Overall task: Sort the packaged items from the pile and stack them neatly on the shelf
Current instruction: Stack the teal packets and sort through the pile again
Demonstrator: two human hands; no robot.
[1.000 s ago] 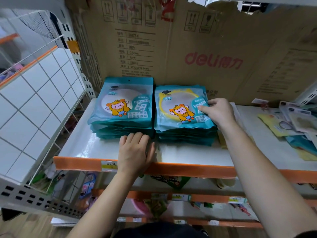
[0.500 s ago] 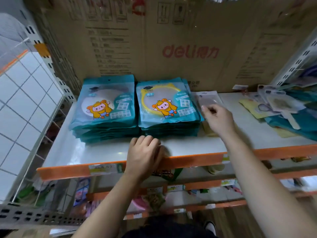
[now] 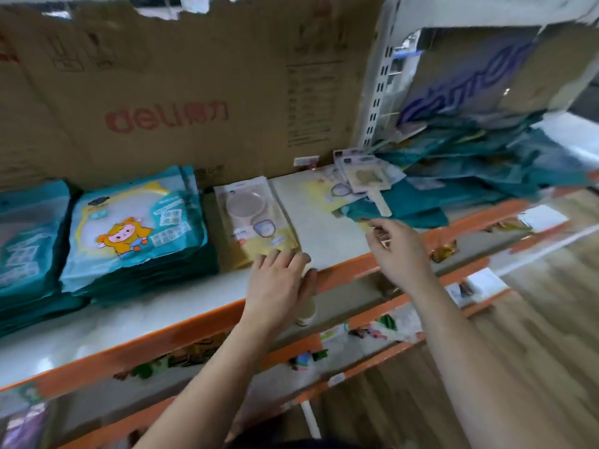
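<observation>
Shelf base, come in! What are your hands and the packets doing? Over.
Left hand open, flat on shelf edge by yellow packet. Right hand open, reaching for messy pile, empty. Teal stacks neat, far left. Nothing blocking.

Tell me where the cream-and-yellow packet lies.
In the head view, the cream-and-yellow packet lies flat mid-frame on the shelf, just right of the teal cartoon stack, with the left hand at its near edge.

Far cardboard box (image 3: 194, 92), behind the stacks: red "deli" logo, with blurred Chinese characters after it. Carton at right (image 3: 479, 79): blue script, illegible. Print on the teal packets (image 3: 136, 228): unreadable.
</observation>
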